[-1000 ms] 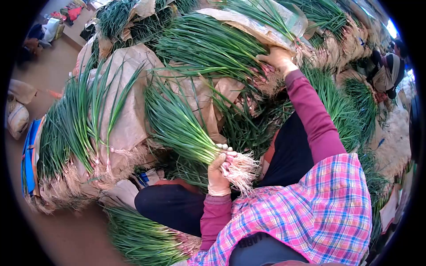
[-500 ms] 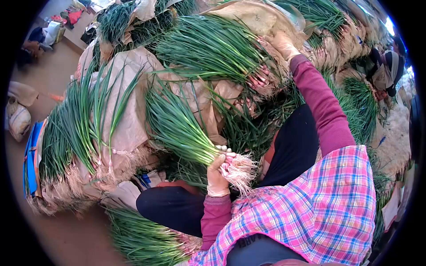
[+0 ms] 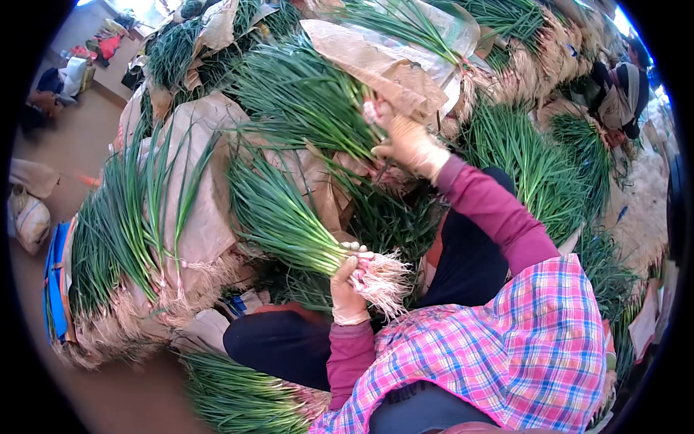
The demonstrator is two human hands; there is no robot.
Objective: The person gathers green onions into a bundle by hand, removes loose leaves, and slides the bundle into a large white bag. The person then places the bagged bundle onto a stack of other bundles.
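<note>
My left hand [image 3: 348, 293], in a thin pale glove, is closed round a bunch of spring onions [image 3: 293, 224] just above the pink bulbs. Its white roots [image 3: 387, 282] fan out to the right and the green leaves point up and left. Farther up, my gloved right hand [image 3: 410, 143] has its fingers curled at the bulb end of a larger heap of spring onions [image 3: 300, 94]; slight blur softens the fingers. A brown sheet [image 3: 379, 69] lies folded along the heap's upper right side, close to that hand.
More spring onions [image 3: 130, 217] lie over a brown cloth [image 3: 210, 159] at left. Other bundles [image 3: 238, 394] rest by my knee, and a green heap [image 3: 531, 166] stands at right. Another person [image 3: 622, 90] sits at the far right. A tied sack [image 3: 29, 220] is on the floor.
My right hand has come down and left from the brown sheet to the bulb ends. The big heap has shifted left, and the sheet's lie has changed. My left hand still holds its bunch.
</note>
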